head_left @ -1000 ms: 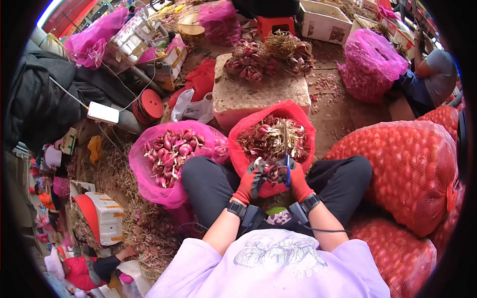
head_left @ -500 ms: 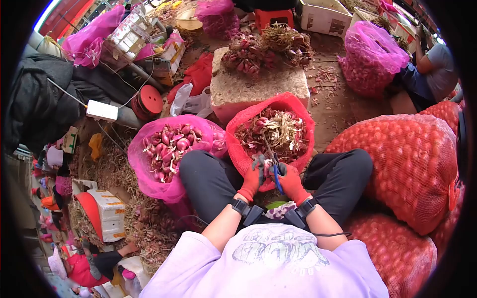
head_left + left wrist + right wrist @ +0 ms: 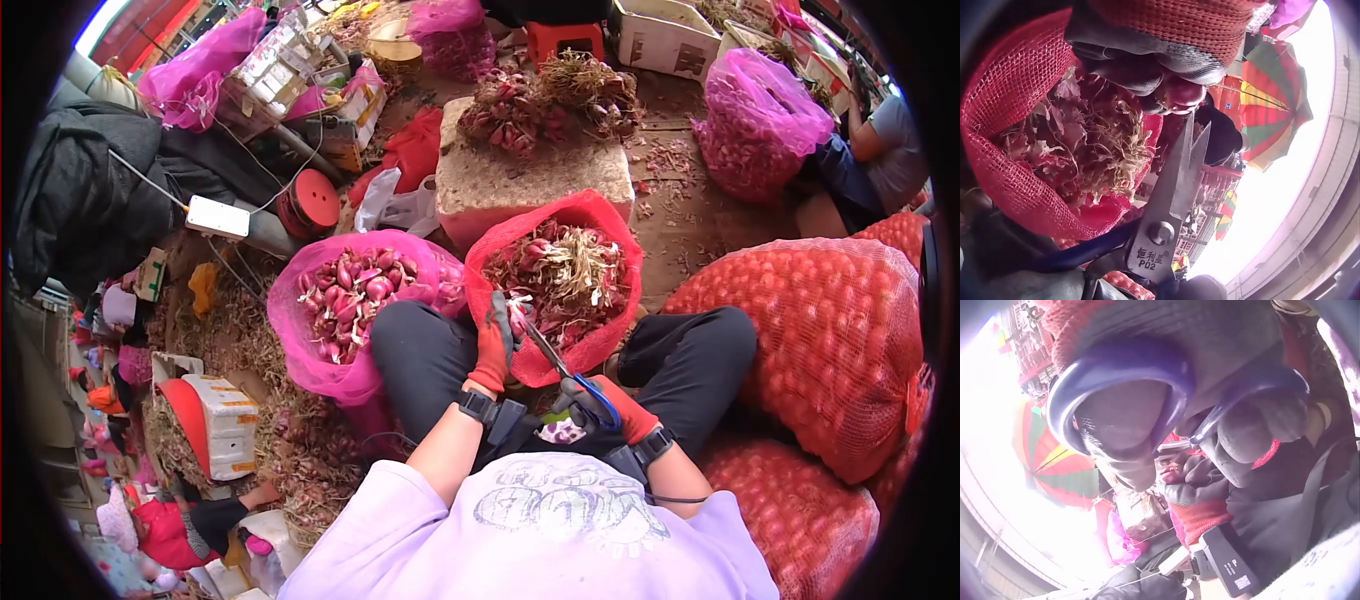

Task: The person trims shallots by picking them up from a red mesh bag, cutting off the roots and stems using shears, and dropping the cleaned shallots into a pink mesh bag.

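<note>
Wearing a red glove with a grey palm, my left hand (image 3: 492, 345) grips a red shallot (image 3: 1185, 92) above the left rim of the red mesh bag (image 3: 634, 268). Its fingers curl round the shallot in the left wrist view. My right hand (image 3: 612, 400), gloved alike, holds blue-handled scissors (image 3: 1163, 225), fingers and thumb through the loops. The blades stand slightly apart, tips right at the shallot. Dry skins, stalk trimmings and a pale bundle of stems (image 3: 575, 255) lie in the red bag. At the left knee, a pink mesh bag (image 3: 285, 330) holds peeled-looking shallots (image 3: 350, 295).
A foam block (image 3: 540, 190) beyond the bag bears bunches of shallots (image 3: 505, 110). Full red mesh sacks (image 3: 800, 330) crowd the right side. A cable reel (image 3: 315, 200), a power strip (image 3: 218, 217) and dry stalks lie to the left. Another person (image 3: 885, 150) sits at the far right.
The hands were close together over the near rim; now they are apart. My right hand has drawn back to the right with the scissors, and my left hand has shifted left and up.
</note>
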The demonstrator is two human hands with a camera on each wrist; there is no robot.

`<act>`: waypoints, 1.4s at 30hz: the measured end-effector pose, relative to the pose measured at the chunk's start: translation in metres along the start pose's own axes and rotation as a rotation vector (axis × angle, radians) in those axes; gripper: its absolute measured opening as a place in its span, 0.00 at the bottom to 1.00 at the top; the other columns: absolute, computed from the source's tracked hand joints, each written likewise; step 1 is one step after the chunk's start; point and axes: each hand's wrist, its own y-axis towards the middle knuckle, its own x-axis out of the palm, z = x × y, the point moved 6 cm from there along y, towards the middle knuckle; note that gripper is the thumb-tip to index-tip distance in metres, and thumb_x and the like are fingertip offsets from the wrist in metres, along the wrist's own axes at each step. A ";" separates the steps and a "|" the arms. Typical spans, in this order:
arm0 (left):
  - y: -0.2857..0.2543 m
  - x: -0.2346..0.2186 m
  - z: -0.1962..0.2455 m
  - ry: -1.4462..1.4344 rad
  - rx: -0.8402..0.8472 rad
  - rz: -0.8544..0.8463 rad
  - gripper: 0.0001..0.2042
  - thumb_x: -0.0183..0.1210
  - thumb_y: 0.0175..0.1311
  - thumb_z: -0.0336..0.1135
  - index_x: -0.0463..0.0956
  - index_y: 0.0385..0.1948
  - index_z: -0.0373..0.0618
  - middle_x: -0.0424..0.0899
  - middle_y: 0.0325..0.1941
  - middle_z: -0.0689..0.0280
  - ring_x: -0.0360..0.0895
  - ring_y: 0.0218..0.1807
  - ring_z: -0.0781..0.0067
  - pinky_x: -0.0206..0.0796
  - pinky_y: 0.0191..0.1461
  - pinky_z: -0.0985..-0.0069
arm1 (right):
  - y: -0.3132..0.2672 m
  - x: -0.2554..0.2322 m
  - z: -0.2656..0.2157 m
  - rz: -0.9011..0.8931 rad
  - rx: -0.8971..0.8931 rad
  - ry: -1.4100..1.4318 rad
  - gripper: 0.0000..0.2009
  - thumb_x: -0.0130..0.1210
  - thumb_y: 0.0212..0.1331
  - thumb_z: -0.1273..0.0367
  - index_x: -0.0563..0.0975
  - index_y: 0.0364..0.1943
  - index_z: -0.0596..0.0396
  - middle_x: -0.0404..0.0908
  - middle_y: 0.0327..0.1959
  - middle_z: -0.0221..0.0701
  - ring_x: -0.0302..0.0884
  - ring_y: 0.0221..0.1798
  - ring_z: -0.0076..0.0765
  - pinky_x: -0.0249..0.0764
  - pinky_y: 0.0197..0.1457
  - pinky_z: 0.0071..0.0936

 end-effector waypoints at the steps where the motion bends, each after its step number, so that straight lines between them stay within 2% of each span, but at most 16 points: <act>1: -0.001 0.000 -0.001 -0.009 -0.023 -0.005 0.25 0.40 0.67 0.60 0.69 0.21 0.49 0.64 0.15 0.77 0.57 0.16 0.87 0.48 0.18 0.86 | -0.001 0.001 0.000 -0.004 0.002 -0.005 0.11 0.50 0.62 0.56 0.71 0.33 0.48 0.79 0.35 0.31 0.70 0.21 0.11 0.66 0.19 0.12; 7: -0.005 0.004 -0.009 0.057 0.018 -0.003 0.22 0.40 0.69 0.55 0.69 0.21 0.49 0.65 0.15 0.75 0.58 0.16 0.86 0.49 0.19 0.86 | 0.006 -0.002 0.005 0.063 -0.006 0.047 0.17 0.52 0.59 0.52 0.74 0.31 0.51 0.78 0.27 0.29 0.69 0.18 0.14 0.65 0.18 0.13; 10: -0.006 0.015 -0.024 -0.021 0.069 -0.040 0.21 0.40 0.70 0.52 0.68 0.22 0.48 0.67 0.16 0.75 0.59 0.17 0.87 0.49 0.20 0.85 | 0.012 -0.011 0.002 0.329 0.049 -0.019 0.28 0.42 0.63 0.47 0.78 0.30 0.62 0.70 0.13 0.25 0.66 0.14 0.17 0.60 0.18 0.15; 11: -0.010 0.017 -0.024 0.083 0.143 -0.063 0.21 0.38 0.71 0.52 0.69 0.23 0.47 0.68 0.18 0.74 0.62 0.19 0.87 0.51 0.21 0.85 | 0.015 -0.016 -0.003 0.362 0.117 0.029 0.24 0.48 0.62 0.51 0.78 0.32 0.62 0.71 0.14 0.25 0.67 0.15 0.18 0.60 0.17 0.16; 15: -0.013 0.015 -0.026 0.161 0.103 -0.094 0.22 0.38 0.71 0.52 0.70 0.26 0.45 0.71 0.21 0.73 0.65 0.22 0.85 0.56 0.23 0.84 | 0.035 -0.037 0.005 0.444 -0.150 0.053 0.14 0.60 0.53 0.59 0.79 0.32 0.57 0.76 0.18 0.30 0.72 0.19 0.23 0.67 0.23 0.21; 18: -0.018 0.015 -0.020 0.217 0.050 -0.096 0.21 0.39 0.71 0.52 0.73 0.33 0.44 0.73 0.23 0.71 0.68 0.24 0.83 0.61 0.26 0.82 | 0.026 -0.027 -0.044 0.746 -0.508 -0.524 0.13 0.61 0.52 0.61 0.79 0.35 0.56 0.78 0.22 0.32 0.76 0.25 0.29 0.70 0.31 0.27; 20: -0.011 -0.003 -0.044 0.278 0.026 -0.076 0.21 0.40 0.70 0.51 0.73 0.40 0.43 0.74 0.26 0.69 0.70 0.25 0.81 0.64 0.28 0.81 | 0.038 -0.030 -0.045 0.706 -0.473 -0.570 0.15 0.62 0.49 0.61 0.77 0.36 0.56 0.80 0.27 0.37 0.77 0.30 0.38 0.70 0.36 0.32; 26: -0.031 -0.004 -0.027 0.992 0.705 0.085 0.17 0.43 0.70 0.44 0.67 0.52 0.42 0.75 0.29 0.65 0.72 0.27 0.79 0.66 0.32 0.78 | 0.056 -0.018 -0.043 0.673 -0.470 -1.128 0.12 0.60 0.46 0.62 0.76 0.32 0.53 0.79 0.27 0.40 0.78 0.33 0.48 0.71 0.36 0.39; 29: -0.029 0.001 -0.023 0.960 0.645 0.019 0.15 0.43 0.71 0.42 0.68 0.48 0.41 0.75 0.30 0.66 0.71 0.27 0.82 0.66 0.32 0.80 | 0.053 -0.013 -0.047 0.714 -0.452 -1.161 0.12 0.59 0.46 0.62 0.75 0.32 0.53 0.78 0.26 0.41 0.77 0.31 0.48 0.72 0.35 0.40; 31: -0.013 -0.012 -0.049 0.594 0.223 -0.107 0.14 0.43 0.71 0.42 0.69 0.44 0.41 0.74 0.31 0.67 0.70 0.27 0.83 0.65 0.31 0.82 | 0.061 -0.032 -0.033 0.734 -0.463 -1.056 0.13 0.59 0.47 0.62 0.76 0.33 0.55 0.79 0.27 0.42 0.78 0.28 0.46 0.72 0.35 0.37; 33: -0.012 -0.006 -0.066 -0.063 -0.138 -0.236 0.12 0.44 0.70 0.42 0.69 0.38 0.42 0.73 0.30 0.71 0.68 0.26 0.86 0.63 0.29 0.84 | 0.065 -0.046 -0.027 0.680 -0.398 -0.678 0.10 0.60 0.49 0.65 0.77 0.31 0.56 0.78 0.22 0.34 0.77 0.24 0.32 0.72 0.29 0.30; 35: -0.005 -0.009 -0.073 -0.095 -0.150 -0.208 0.12 0.44 0.70 0.42 0.70 0.38 0.42 0.74 0.29 0.71 0.68 0.26 0.85 0.63 0.28 0.84 | 0.058 -0.049 -0.023 0.609 -0.259 -0.177 0.07 0.61 0.50 0.68 0.78 0.29 0.57 0.75 0.19 0.23 0.73 0.23 0.17 0.70 0.24 0.20; 36: -0.003 -0.008 -0.073 -0.112 -0.154 -0.193 0.12 0.44 0.70 0.42 0.70 0.39 0.42 0.74 0.29 0.71 0.69 0.26 0.85 0.63 0.28 0.83 | 0.059 -0.047 -0.021 0.566 -0.240 -0.113 0.07 0.60 0.50 0.68 0.78 0.30 0.57 0.76 0.20 0.28 0.74 0.23 0.20 0.70 0.26 0.21; 38: -0.004 -0.013 -0.068 0.252 -0.034 -0.093 0.13 0.45 0.70 0.42 0.70 0.40 0.43 0.74 0.29 0.71 0.69 0.27 0.85 0.64 0.29 0.83 | 0.061 -0.043 -0.014 0.475 -0.196 0.017 0.09 0.59 0.49 0.69 0.78 0.32 0.59 0.80 0.23 0.36 0.77 0.25 0.26 0.72 0.31 0.25; 39: -0.006 -0.014 -0.065 0.435 0.024 -0.042 0.13 0.45 0.70 0.43 0.71 0.40 0.43 0.74 0.30 0.71 0.70 0.28 0.84 0.64 0.29 0.82 | 0.056 -0.040 -0.025 0.530 -0.285 -0.195 0.09 0.59 0.49 0.68 0.78 0.32 0.59 0.80 0.24 0.37 0.77 0.25 0.29 0.72 0.32 0.26; 42: -0.030 -0.003 -0.042 1.057 0.651 0.147 0.13 0.46 0.69 0.44 0.72 0.41 0.44 0.73 0.28 0.72 0.68 0.26 0.84 0.62 0.28 0.83 | 0.045 -0.024 -0.052 0.674 -0.475 -0.841 0.11 0.59 0.49 0.64 0.76 0.32 0.57 0.80 0.26 0.38 0.78 0.28 0.36 0.73 0.34 0.32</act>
